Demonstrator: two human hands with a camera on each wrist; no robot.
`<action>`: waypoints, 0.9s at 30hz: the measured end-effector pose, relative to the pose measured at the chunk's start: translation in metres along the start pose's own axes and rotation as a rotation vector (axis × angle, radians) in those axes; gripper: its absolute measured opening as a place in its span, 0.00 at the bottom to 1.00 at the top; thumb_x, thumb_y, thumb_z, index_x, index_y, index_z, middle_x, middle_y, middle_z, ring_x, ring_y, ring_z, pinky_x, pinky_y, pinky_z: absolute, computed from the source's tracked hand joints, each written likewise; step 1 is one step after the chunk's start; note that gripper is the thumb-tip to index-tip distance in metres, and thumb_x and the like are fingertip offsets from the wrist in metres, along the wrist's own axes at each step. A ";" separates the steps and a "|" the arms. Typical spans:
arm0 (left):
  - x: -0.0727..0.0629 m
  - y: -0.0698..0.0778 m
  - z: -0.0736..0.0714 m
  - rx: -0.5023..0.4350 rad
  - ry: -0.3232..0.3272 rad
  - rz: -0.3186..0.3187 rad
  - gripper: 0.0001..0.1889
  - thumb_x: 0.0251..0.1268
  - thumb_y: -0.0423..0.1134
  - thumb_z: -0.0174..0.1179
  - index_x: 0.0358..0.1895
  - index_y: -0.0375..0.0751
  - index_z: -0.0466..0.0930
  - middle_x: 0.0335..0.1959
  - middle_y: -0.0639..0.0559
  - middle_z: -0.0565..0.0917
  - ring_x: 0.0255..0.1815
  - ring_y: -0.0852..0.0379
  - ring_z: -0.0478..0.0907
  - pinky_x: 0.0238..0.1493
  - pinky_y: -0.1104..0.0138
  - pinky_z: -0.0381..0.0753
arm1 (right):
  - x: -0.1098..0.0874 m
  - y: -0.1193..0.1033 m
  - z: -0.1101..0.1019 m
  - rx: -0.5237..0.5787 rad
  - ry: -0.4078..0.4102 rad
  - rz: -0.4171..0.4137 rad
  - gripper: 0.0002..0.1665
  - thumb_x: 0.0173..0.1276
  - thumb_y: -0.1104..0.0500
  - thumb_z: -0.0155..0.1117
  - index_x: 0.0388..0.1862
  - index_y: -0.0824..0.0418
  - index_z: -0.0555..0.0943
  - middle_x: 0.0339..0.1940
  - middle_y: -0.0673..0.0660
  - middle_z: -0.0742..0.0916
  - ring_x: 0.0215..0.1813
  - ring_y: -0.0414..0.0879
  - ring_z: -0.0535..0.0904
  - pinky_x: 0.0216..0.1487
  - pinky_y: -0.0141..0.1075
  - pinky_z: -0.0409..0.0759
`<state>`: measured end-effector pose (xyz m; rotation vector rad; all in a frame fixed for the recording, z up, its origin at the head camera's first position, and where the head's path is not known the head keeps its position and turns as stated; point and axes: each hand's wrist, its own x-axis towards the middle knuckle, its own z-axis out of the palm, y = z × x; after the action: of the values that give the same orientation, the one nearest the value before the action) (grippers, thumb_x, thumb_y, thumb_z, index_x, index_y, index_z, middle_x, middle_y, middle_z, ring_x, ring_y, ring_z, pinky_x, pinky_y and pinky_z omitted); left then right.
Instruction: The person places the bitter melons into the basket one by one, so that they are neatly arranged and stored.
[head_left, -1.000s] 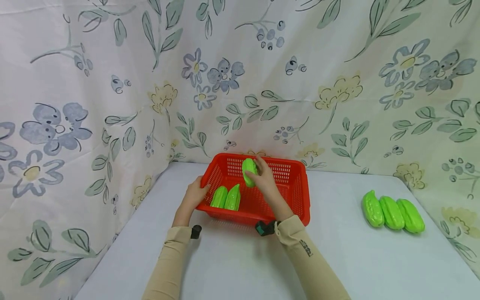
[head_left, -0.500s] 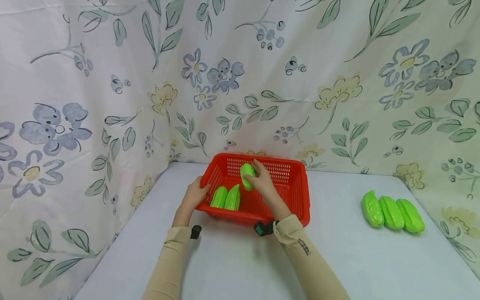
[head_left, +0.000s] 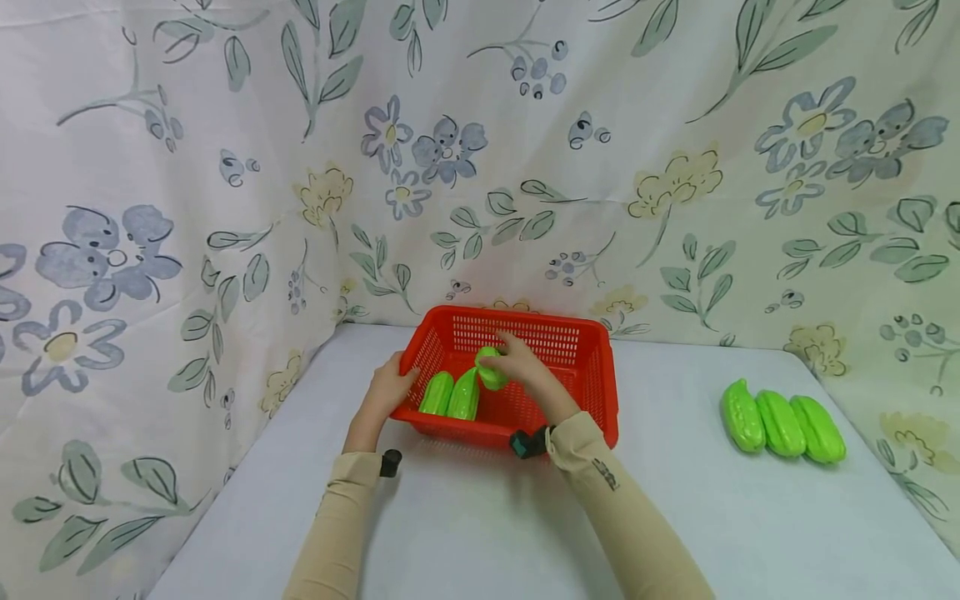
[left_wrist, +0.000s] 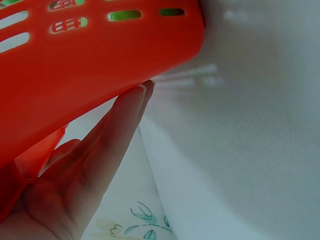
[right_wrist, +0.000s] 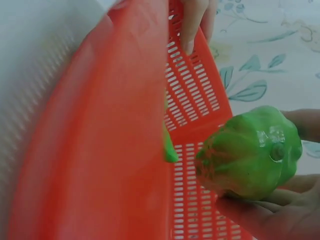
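My left hand [head_left: 388, 387] grips the left rim of a red plastic basket [head_left: 480, 432], its thumb over the rim. In the left wrist view the fingers [left_wrist: 117, 132] lie outside along the basket wall. My right hand [head_left: 523, 368] pinches a green, ridged bitter melon [head_left: 490, 372] between thumb and fingers, inside the basket's opening. In the right wrist view this bitter melon [right_wrist: 255, 152] is held end toward the camera. Left of it, two more bitter melons [head_left: 464, 397] lie side by side on the basket floor.
Three more bitter melons [head_left: 782, 423] lie in a row on the white table [head_left: 675, 500], well to the right of the basket. A floral cloth [head_left: 525, 150] hangs behind the table and along its left side.
My right hand has lowered the bitter melon further into the basket and tilted it, bringing it close to the two lying there. My left hand stays on the rim.
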<state>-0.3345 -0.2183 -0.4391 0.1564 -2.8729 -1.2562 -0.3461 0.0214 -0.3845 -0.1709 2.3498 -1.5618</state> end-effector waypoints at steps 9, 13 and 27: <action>0.001 -0.001 -0.001 0.001 -0.004 -0.001 0.27 0.74 0.43 0.50 0.70 0.36 0.61 0.55 0.34 0.80 0.44 0.47 0.82 0.42 0.56 0.85 | 0.010 -0.002 -0.007 -0.131 -0.081 0.048 0.41 0.69 0.55 0.61 0.76 0.63 0.58 0.74 0.65 0.67 0.63 0.55 0.72 0.60 0.43 0.74; 0.001 -0.001 -0.001 0.006 -0.001 -0.006 0.27 0.73 0.44 0.50 0.70 0.36 0.61 0.55 0.34 0.80 0.43 0.47 0.81 0.41 0.58 0.85 | 0.014 0.001 -0.011 -0.178 -0.136 0.065 0.41 0.68 0.54 0.61 0.76 0.62 0.58 0.73 0.62 0.68 0.55 0.51 0.72 0.53 0.38 0.74; -0.002 0.001 0.001 0.002 0.000 -0.001 0.26 0.73 0.42 0.50 0.69 0.34 0.62 0.53 0.34 0.80 0.42 0.46 0.81 0.38 0.60 0.84 | 0.021 0.001 -0.009 -0.112 -0.237 0.126 0.41 0.69 0.58 0.59 0.75 0.70 0.56 0.75 0.66 0.65 0.66 0.57 0.70 0.71 0.49 0.68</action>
<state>-0.3325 -0.2162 -0.4387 0.1576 -2.8748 -1.2539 -0.3683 0.0239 -0.3861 -0.2159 2.2169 -1.2772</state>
